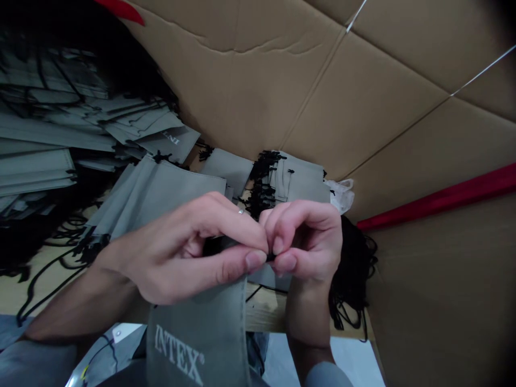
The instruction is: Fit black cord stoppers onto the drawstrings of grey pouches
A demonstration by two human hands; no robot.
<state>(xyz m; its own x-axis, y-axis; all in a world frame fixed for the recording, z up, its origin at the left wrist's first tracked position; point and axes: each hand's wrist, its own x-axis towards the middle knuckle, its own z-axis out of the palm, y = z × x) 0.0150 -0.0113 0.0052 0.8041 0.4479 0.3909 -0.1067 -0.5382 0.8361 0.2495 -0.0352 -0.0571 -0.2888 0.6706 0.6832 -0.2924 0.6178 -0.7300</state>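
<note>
Keep the grey INTEX pouch (pixel 197 328) hanging below the left hand (pixel 169 258) across the near edge of the counter (pixel 266 312) in the head view, and preferably work the black cord (pixel 271 258) evenly, pinched between closed fingers (pixel 256 260) of left and right hand (pixel 320 236), with wrists angled inward.

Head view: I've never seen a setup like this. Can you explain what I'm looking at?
There is no machine, just a person's bare hands, filmed by one camera worn on that person's head, looking forward and down. The left hand holds a gray bag marked INTEX. Its fingertips meet those of the right hand, which pinches a black piece, too covered to identify. More bags lie on the table, with black cords at the right and cardboard behind.
</note>
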